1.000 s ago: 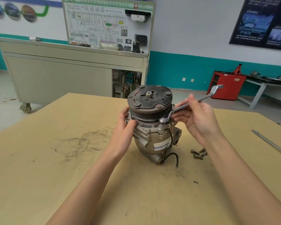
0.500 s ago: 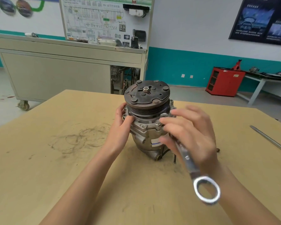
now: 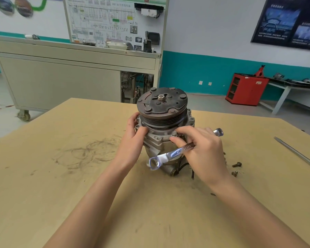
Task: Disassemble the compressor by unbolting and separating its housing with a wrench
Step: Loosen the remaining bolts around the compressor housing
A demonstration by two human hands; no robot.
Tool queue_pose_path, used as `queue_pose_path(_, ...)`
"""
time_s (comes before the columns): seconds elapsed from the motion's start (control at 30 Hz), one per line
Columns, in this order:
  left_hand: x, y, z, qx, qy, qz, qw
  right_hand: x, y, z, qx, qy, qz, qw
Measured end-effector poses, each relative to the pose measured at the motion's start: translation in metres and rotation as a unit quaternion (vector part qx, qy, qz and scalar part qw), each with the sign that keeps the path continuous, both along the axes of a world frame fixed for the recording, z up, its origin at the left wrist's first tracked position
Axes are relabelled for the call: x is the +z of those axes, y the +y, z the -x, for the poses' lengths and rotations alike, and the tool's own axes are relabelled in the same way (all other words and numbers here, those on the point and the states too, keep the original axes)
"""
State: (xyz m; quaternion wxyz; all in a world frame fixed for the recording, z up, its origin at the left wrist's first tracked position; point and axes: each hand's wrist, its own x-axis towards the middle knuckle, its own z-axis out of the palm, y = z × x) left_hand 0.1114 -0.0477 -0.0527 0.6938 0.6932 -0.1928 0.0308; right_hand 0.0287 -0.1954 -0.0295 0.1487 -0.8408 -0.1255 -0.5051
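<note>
Blur softens the ring end of the wrench, and part of its shank is hidden under the right hand. The compressor stands upright, pulley on top, near the middle of the table; its right flank and base are covered by that hand. The left hand grips the housing's left flange, thumb in front and fingers curled behind, out of sight. The right hand holds the wrench slanted across the housing, while its thumb and forefinger close on a bolt on the flange. Loose bolts lie near the right wrist, partly hidden. A metal rod is cut off by the right edge.
</note>
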Motion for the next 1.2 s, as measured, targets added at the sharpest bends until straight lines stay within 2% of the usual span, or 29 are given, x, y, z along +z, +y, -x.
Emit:
queue_pose_path(0.27, 0.001, 0.001, 0.001, -0.005, 0.004, -0.004, 1.000, 0.002, -0.003, 0.001, 0.080, 0.088, -0.112, 0.987)
queue_pose_path(0.43, 0.002, 0.001, 0.002, -0.006, 0.005, -0.003, 1.000, 0.007, -0.005, 0.002, 0.087, 0.138, -0.109, 0.981)
queue_pose_path(0.53, 0.002, 0.001, 0.001, -0.006, 0.005, -0.002, 1.000, 0.012, 0.000, 0.010, 0.100, 0.107, -0.114, 0.983)
queue_pose_path(0.63, 0.002, 0.001, 0.001, -0.006, 0.007, -0.003, 1.000, 0.028, 0.003, 0.020, 0.179, 0.042, -0.208, 0.961)
queue_pose_path(0.7, 0.001, 0.002, 0.001, -0.009, 0.007, -0.007, 1.000, 0.039, -0.002, 0.026, 0.172, -0.003, -0.189, 0.967)
queue_pose_path(0.77, 0.001, 0.002, 0.001, -0.011, 0.010, -0.010, 1.000, 0.042, -0.005, 0.032, 0.173, 0.009, -0.191, 0.966)
queue_pose_path(0.83, 0.000, 0.001, 0.001, -0.006, 0.011, -0.008, 1.000, 0.038, -0.004, 0.037, 0.166, 0.007, -0.136, 0.977)
queue_pose_path(0.9, 0.001, 0.001, 0.000, -0.001, 0.012, -0.007, 1.000, 0.030, 0.002, 0.039, 0.075, -0.065, 0.017, 0.995)
queue_pose_path(0.93, 0.001, 0.001, 0.001, 0.000, 0.010, -0.007, 1.000, 0.026, 0.004, 0.038, 0.057, -0.097, 0.086, 0.990)
queue_pose_path(1.0, 0.001, 0.000, 0.001, 0.002, 0.006, -0.006, 1.000, 0.015, 0.005, 0.033, 0.029, -0.116, 0.164, 0.979)
queue_pose_path(1.1, 0.001, 0.001, 0.002, 0.003, 0.006, -0.004, 1.000, 0.002, 0.010, 0.029, -0.005, -0.127, 0.220, 0.967)
queue_pose_path(1.2, 0.002, 0.000, 0.002, 0.004, 0.008, -0.001, 1.000, -0.007, 0.013, 0.027, -0.019, -0.128, 0.223, 0.966)
